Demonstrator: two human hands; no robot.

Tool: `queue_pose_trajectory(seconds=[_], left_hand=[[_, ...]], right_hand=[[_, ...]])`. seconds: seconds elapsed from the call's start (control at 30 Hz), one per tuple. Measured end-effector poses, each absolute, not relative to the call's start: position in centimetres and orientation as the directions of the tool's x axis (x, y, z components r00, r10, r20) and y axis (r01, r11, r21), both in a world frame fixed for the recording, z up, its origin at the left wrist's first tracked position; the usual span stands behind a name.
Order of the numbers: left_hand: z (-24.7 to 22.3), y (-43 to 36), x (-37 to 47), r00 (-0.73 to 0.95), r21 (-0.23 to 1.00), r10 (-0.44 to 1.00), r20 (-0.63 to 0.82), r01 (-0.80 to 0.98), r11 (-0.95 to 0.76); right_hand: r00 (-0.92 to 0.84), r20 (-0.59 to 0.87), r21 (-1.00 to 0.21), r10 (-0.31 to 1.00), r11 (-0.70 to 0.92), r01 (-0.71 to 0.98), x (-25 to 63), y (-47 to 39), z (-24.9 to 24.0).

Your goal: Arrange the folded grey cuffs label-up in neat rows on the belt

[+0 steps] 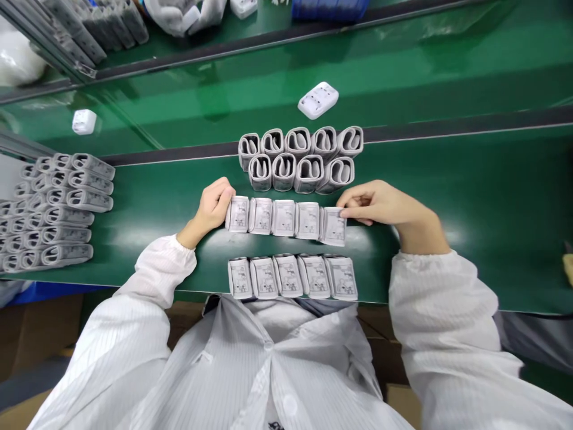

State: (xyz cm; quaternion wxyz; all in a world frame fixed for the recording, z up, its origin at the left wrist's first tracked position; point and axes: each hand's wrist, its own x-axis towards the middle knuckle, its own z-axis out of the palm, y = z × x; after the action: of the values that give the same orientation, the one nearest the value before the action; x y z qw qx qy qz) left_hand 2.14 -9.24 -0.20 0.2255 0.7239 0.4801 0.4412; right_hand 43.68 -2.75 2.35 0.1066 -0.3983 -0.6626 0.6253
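A row of several rolled grey cuffs [283,218] with printed faces lies on the green workbench between my hands. My left hand [215,203] is closed at the left end, its thumb and curled fingers against the leftmost rolled cuff [238,214]. At the right end, my right hand [380,206] pinches the rightmost rolled cuff [333,227], thumb on its upper corner; this cuff sits slightly lower than its neighbours. Nearer my body lies a second row of rolled cuffs [289,276], printed faces up. Beyond my hands, two rows of cuffs [296,173] stand with their coiled ends showing.
Many more rolled cuffs [67,209] are stacked at the bench's left. A white device [318,100] and another white device [84,122] lie on the green surface behind the dark strip. Above is a shelf with grey cuffs [107,27] and a blue bin [329,9].
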Motion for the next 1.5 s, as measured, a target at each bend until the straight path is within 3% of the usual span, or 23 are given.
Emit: queue_pose_trajectory(seconds=[0.23, 0.5, 0.83, 1.13, 1.33, 1.5], left_hand=[[-0.4, -9.3, 1.9, 0.178, 0.79, 0.89, 0.419, 0.413, -0.454], [-0.5, -9.0, 1.6, 0.332, 0.82, 0.879, 0.343, 0.35, -0.453], [0.3, -9.1, 1.7, 0.412, 0.802, 0.873, 0.262, 0.411, -0.435], [0.1, -9.3, 1.5, 0.331, 0.85, 0.908, 0.257, 0.37, -0.375], [-0.4, -8.7, 1.3, 0.223, 0.923, 0.936, 0.273, 0.214, -0.32], [-0.1, -8.4, 0.9, 0.269, 0.954, 0.939, 0.214, 0.15, -0.261]], right_hand=[[-0.608, -0.272, -0.957, 0.746, -0.144, 0.252, 43.7, -2.7, 1.4], [-0.584, -0.292, -0.947, 0.757, -0.146, 0.285, 43.5, -2.8, 1.7], [-0.537, -0.307, -0.934, 0.786, -0.14, 0.33, 43.8, -2.6, 2.6], [-0.504, -0.292, -0.943, 0.813, -0.156, 0.295, 43.6, -2.4, 2.1], [-0.512, -0.302, -0.94, 0.804, -0.16, 0.303, 43.5, -2.4, 2.0], [-0.52, -0.304, -0.937, 0.798, -0.152, 0.315, 43.5, -2.4, 2.0]])
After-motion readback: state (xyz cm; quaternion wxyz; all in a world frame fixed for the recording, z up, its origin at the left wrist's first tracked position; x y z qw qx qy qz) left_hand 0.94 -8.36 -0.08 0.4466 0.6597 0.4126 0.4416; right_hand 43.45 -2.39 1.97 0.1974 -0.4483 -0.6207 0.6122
